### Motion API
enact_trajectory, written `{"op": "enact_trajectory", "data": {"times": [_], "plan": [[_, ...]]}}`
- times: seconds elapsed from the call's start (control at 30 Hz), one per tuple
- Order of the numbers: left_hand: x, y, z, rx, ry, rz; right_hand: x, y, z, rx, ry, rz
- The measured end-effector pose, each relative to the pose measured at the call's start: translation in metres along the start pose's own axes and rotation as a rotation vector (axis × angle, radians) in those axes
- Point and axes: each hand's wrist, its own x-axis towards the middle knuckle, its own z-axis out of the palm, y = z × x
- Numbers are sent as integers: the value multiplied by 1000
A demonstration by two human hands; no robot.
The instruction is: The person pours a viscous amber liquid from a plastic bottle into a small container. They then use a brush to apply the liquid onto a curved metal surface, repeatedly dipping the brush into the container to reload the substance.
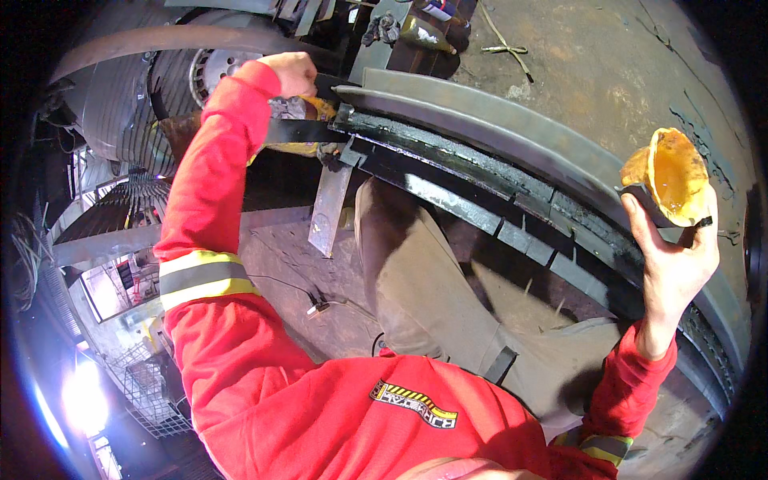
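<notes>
A person in a red jacket worked grease along a curved steel beam, one hand at each end.

The right hand [670, 256] was raised and curled around a dark tub [652, 204], which held a shell-shaped scoop [676, 176] glistening with amber grease. The left hand [290, 72] reached far forward, closed on something dark at the beam's [480, 128] far end; what it gripped was too hidden to tell. A grease-smeared rag [308, 108] sat just below that hand. Between the hands ran the beam, its inner face [512, 192] black with grease. A flat steel plate [330, 210] hung beneath it, and a wheel [210, 68] stood beyond.
</notes>
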Motion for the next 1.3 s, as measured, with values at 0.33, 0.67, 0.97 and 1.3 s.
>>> {"op": "enact_trajectory", "data": {"times": [0.33, 0.67, 0.97, 1.3], "plan": [[13, 14, 4, -78, 33, 80, -1, 0, -3, 10, -11, -2], [-3, -1, 5, -41, -11, 194, 0, -2, -3, 17, -13, -4], [-20, 29, 17, -172, 87, 215, 0, -1, -3, 9, 1, -8], [11, 44, 26, -71, -19, 8, -1, 2, 1, 4, -15, -25]]}}
